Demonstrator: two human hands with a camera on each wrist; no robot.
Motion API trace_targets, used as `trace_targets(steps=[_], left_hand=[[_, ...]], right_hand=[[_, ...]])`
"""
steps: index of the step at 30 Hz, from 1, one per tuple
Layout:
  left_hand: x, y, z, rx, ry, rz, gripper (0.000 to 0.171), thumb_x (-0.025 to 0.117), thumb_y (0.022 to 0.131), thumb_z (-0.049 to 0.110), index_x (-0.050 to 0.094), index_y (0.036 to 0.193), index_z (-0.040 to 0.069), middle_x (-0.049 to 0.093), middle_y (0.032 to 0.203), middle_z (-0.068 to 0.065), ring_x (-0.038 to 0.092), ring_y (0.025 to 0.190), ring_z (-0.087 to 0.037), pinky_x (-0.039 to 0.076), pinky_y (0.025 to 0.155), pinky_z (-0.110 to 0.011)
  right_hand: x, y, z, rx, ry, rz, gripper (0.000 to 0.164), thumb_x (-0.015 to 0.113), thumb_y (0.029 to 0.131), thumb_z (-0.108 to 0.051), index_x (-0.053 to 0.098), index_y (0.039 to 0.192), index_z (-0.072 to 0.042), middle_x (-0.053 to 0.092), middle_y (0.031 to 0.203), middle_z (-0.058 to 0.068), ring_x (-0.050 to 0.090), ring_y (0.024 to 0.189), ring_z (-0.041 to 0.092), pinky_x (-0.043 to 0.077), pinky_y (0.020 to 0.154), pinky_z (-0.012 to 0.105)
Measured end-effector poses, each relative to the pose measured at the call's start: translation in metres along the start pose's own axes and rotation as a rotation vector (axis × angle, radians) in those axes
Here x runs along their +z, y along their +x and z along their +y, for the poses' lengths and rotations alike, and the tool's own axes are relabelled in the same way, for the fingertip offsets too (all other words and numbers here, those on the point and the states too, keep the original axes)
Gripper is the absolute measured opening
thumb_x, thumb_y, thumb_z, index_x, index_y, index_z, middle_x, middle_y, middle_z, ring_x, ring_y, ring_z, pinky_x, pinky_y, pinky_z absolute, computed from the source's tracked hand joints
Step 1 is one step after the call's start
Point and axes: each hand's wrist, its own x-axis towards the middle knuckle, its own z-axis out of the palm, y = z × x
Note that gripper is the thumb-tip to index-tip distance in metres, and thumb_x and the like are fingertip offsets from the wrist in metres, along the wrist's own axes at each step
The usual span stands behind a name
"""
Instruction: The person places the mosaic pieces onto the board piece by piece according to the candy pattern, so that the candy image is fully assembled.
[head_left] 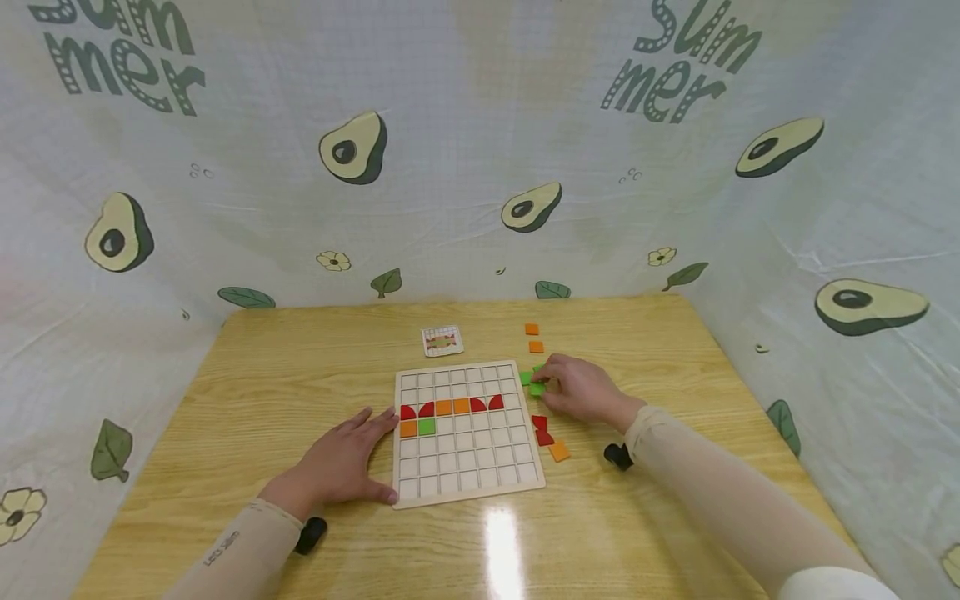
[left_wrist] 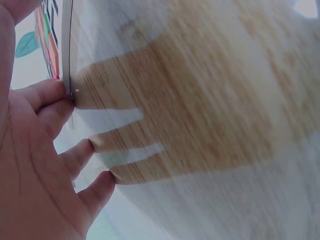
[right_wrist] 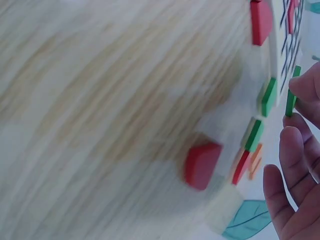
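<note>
A pale wooden grid board (head_left: 468, 460) lies in the middle of the table. One row holds red curved tiles (head_left: 407, 412) either side of two orange ones (head_left: 453, 407); below at the left sit an orange tile (head_left: 408, 428) and a green tile (head_left: 427, 427). My left hand (head_left: 341, 462) rests spread at the board's left side, fingertips and thumb at its edge. To the right of the board, my right hand (head_left: 581, 390) pinches a green square tile (right_wrist: 292, 95) between thumb and fingers, above other green tiles (right_wrist: 254, 134) on the table.
Behind the board lies a small pattern card (head_left: 442, 341). Two orange tiles (head_left: 534, 338) lie at the back right. Loose red tiles (head_left: 542, 430) and an orange tile (head_left: 559, 451) are beside the board's right edge. A printed cloth (head_left: 450, 100) hangs behind the table.
</note>
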Motion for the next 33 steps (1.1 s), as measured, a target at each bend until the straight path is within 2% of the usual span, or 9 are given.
trace_targets(steps=[6, 11, 17, 22, 27, 33], left_hand=[[0.001, 0.001, 0.0, -0.004, 0.008, -0.003, 0.118, 0.079, 0.06, 0.075, 0.041, 0.154, 0.014, 0.033, 0.16, 0.0, 0.024, 0.146, -0.039, 0.029, 0.11, -0.06], [0.001, 0.001, -0.002, -0.001, 0.013, 0.0, 0.118, 0.079, 0.061, 0.075, 0.04, 0.154, 0.014, 0.032, 0.16, 0.0, 0.024, 0.146, -0.039, 0.029, 0.11, -0.06], [0.001, 0.0, -0.001, -0.005, 0.004, -0.005, 0.118, 0.079, 0.061, 0.075, 0.04, 0.154, 0.014, 0.032, 0.16, -0.001, 0.024, 0.146, -0.039, 0.029, 0.11, -0.06], [0.002, 0.001, -0.001, -0.008, 0.001, -0.006, 0.117, 0.079, 0.061, 0.075, 0.04, 0.154, 0.015, 0.033, 0.16, 0.0, 0.024, 0.146, -0.038, 0.029, 0.11, -0.061], [0.002, 0.001, -0.002, -0.004, 0.0, -0.003, 0.118, 0.078, 0.061, 0.076, 0.04, 0.155, 0.015, 0.033, 0.16, 0.001, 0.024, 0.146, -0.038, 0.029, 0.11, -0.06], [0.003, 0.001, -0.003, -0.002, -0.001, 0.0, 0.118, 0.078, 0.06, 0.077, 0.04, 0.154, 0.015, 0.033, 0.16, 0.0, 0.024, 0.146, -0.038, 0.029, 0.11, -0.06]], right_hand=[[0.0, 0.013, -0.02, -0.017, 0.039, -0.019, 0.029, 0.071, 0.085, -0.018, 0.076, 0.114, -0.019, 0.064, 0.103, -0.005, 0.052, 0.077, 0.009, 0.048, 0.068, 0.027], [0.004, 0.028, -0.048, -0.05, 0.05, -0.048, 0.029, 0.069, 0.087, -0.02, 0.075, 0.116, -0.02, 0.063, 0.104, -0.006, 0.051, 0.074, 0.008, 0.047, 0.065, 0.025], [0.023, 0.045, -0.083, -0.151, 0.033, -0.076, 0.028, 0.07, 0.09, -0.024, 0.075, 0.117, -0.023, 0.062, 0.105, -0.008, 0.052, 0.074, 0.006, 0.046, 0.061, 0.023], [0.038, 0.052, -0.107, -0.182, 0.037, -0.107, 0.029, 0.069, 0.088, -0.023, 0.075, 0.117, -0.023, 0.061, 0.105, -0.009, 0.053, 0.079, 0.005, 0.046, 0.065, 0.023], [0.047, 0.054, -0.119, -0.195, -0.008, -0.127, 0.031, 0.068, 0.087, -0.021, 0.075, 0.117, -0.023, 0.062, 0.107, -0.008, 0.057, 0.084, 0.005, 0.049, 0.068, 0.024], [0.052, 0.055, -0.12, -0.209, -0.049, -0.115, 0.028, 0.069, 0.088, -0.025, 0.075, 0.116, -0.024, 0.061, 0.107, -0.009, 0.056, 0.079, 0.004, 0.048, 0.064, 0.022]])
